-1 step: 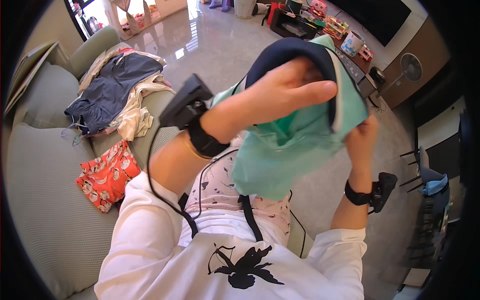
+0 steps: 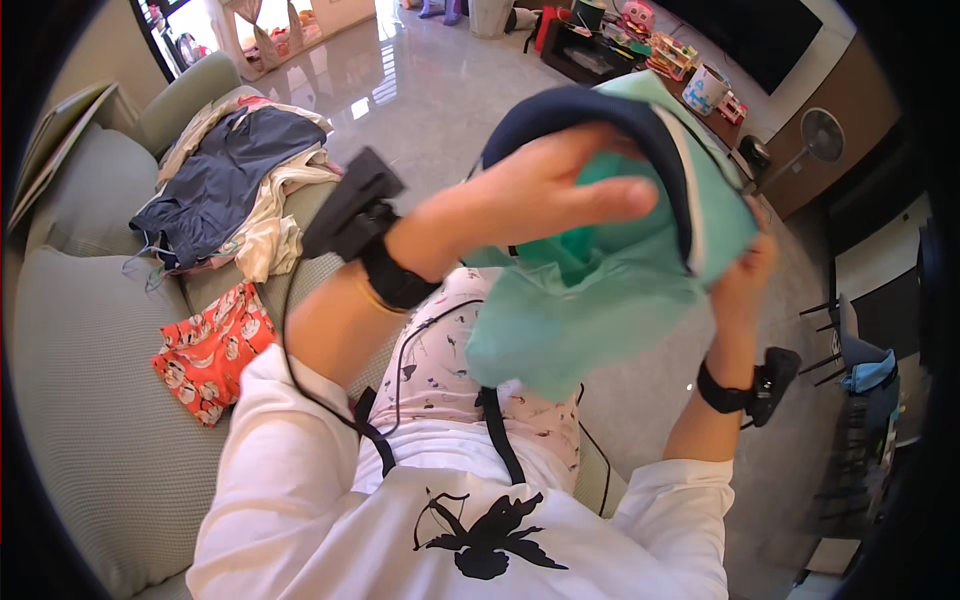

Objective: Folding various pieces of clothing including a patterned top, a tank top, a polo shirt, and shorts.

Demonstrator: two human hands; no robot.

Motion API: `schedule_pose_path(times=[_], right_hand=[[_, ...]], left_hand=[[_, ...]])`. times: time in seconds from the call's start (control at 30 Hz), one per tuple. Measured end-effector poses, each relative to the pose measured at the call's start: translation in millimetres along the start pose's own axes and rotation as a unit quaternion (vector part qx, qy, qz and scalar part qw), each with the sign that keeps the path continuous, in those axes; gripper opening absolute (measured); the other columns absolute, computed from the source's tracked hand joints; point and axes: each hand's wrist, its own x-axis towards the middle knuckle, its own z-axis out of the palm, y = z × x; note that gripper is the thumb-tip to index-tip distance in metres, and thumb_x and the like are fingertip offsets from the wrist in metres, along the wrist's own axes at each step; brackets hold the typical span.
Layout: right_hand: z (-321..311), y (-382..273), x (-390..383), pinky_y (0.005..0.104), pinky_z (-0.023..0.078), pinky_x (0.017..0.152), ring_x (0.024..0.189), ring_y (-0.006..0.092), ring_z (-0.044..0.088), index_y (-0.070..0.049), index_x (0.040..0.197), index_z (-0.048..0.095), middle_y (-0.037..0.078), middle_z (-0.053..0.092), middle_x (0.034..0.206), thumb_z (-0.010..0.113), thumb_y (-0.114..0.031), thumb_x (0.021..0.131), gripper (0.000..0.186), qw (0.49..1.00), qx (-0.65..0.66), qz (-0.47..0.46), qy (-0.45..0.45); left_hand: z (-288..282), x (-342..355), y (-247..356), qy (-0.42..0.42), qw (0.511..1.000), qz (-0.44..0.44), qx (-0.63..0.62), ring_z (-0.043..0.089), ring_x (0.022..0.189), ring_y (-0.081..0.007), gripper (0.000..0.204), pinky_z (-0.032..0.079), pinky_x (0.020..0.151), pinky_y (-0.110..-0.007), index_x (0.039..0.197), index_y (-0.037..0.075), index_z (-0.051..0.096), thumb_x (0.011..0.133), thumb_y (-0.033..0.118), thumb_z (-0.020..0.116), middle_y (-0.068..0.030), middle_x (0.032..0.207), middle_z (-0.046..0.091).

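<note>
Right of centre, the right hand (image 2: 745,265) is pinching the green garment's (image 2: 590,325) right edge; the left hand (image 2: 560,185), thumb and fingers apart, is lying across its dark-rimmed opening.

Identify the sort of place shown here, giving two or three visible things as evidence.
Most likely a home's living room: a long padded sofa, a wide dark screen, and colourful toys along a low cabinet.
</note>
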Motion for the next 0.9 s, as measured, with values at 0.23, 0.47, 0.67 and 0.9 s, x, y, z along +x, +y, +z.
schedule_pose_path(times=[0.23, 0.47, 0.67, 0.9], right_hand=[[-90, -6, 11, 0.0209, 0.043, 0.075, 0.083, 0.0088, 0.056, 0.002, 0.097, 0.056, 0.005, 0.060, 0.089, 0.062, -0.017, 0.079, 0.027, 0.995, -0.011, -0.008, -0.098], [-60, -43, 7, 0.0225, 0.041, 0.059, 0.068, 0.0107, 0.053, 0.000, 0.102, 0.053, 0.005, 0.057, 0.074, 0.059, -0.020, 0.075, 0.035, 0.984, 0.014, 0.107, -0.142], [84, 74, -102, 0.0318, 0.046, 0.062, 0.069, 0.0244, 0.059, 0.000, 0.097, 0.054, 0.014, 0.060, 0.079, 0.066, -0.013, 0.072, 0.031, 0.962, -0.159, 0.013, -0.223], [172, 116, -193, 0.0299, 0.045, 0.050, 0.050, 0.0178, 0.057, 0.001, 0.072, 0.054, 0.009, 0.059, 0.059, 0.063, -0.023, 0.079, 0.026, 0.893, 0.047, 0.402, -0.197]], left_hand=[[-44, -31, 54, -0.360, 0.898, -0.111, 0.225, 0.047, 0.049, -0.0299, 0.027, 0.038, 0.047, -0.035, 0.078, 0.000, 0.053, 0.076, 0.024, 0.067, -0.0142, 0.056, 0.048], [-72, -31, 78, -0.448, 0.823, -0.317, 0.145, 0.038, 0.047, -0.0154, 0.040, 0.035, 0.046, -0.030, 0.076, -0.003, 0.055, 0.087, 0.036, 0.052, -0.0052, 0.053, 0.044], [-33, -156, -50, -0.247, 0.788, -0.256, 0.502, 0.057, 0.079, -0.0279, 0.021, 0.046, 0.070, -0.035, 0.088, 0.001, 0.058, 0.078, 0.020, 0.058, -0.0143, 0.082, 0.057], [52, -238, -121, -0.164, 0.847, -0.393, 0.319, 0.058, 0.068, -0.0314, 0.012, 0.047, 0.064, -0.039, 0.077, 0.002, 0.059, 0.074, 0.014, 0.058, -0.0148, 0.070, 0.059]])
